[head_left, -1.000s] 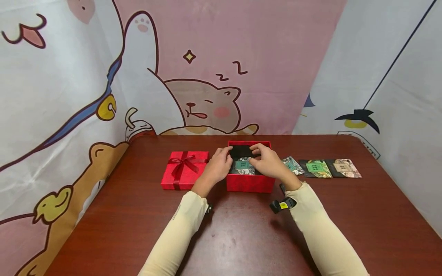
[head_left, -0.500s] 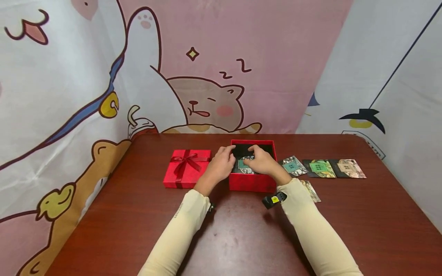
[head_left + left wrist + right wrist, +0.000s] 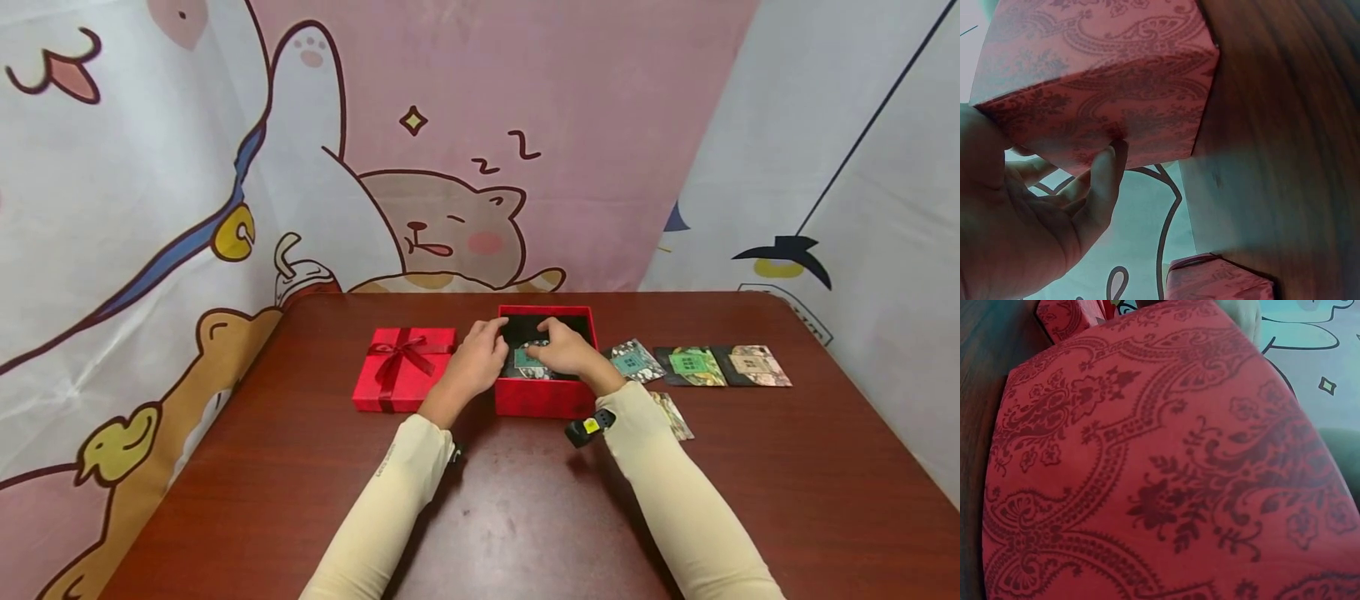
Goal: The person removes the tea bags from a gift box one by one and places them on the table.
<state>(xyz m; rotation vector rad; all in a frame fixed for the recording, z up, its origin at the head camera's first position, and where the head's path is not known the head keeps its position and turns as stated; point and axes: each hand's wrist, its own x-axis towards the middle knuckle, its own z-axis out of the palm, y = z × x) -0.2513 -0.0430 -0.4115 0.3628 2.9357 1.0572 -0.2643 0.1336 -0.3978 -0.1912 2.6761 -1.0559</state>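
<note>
An open red patterned gift box [image 3: 543, 400] stands on the table. My left hand [image 3: 476, 362] holds its left wall; in the left wrist view that hand [image 3: 1035, 219] has a fingertip against the outer side of the box [image 3: 1097, 81], with the thumb side up at the rim. Inside lies a dark packet with a teal label [image 3: 522, 362], partly covered by my right hand [image 3: 573, 350]. The right hand reaches over the right wall, thumb touching the packet, fingers spread above the dark interior. Only the box's outer wall [image 3: 1147, 469] fills the right wrist view.
A red lid with a ribbon bow [image 3: 405, 367] lies left of the box. To the right are a teal-labelled packet [image 3: 633, 362], a green-labelled packet [image 3: 690, 365] and a beige-labelled packet [image 3: 752, 365]. Another packet [image 3: 677, 415] is partly hidden by the right sleeve.
My right hand has shifted slightly left and lower into the box, its thumb now over the packet. The right forearm swung left, uncovering the packet beside the sleeve. My left hand stays put.
</note>
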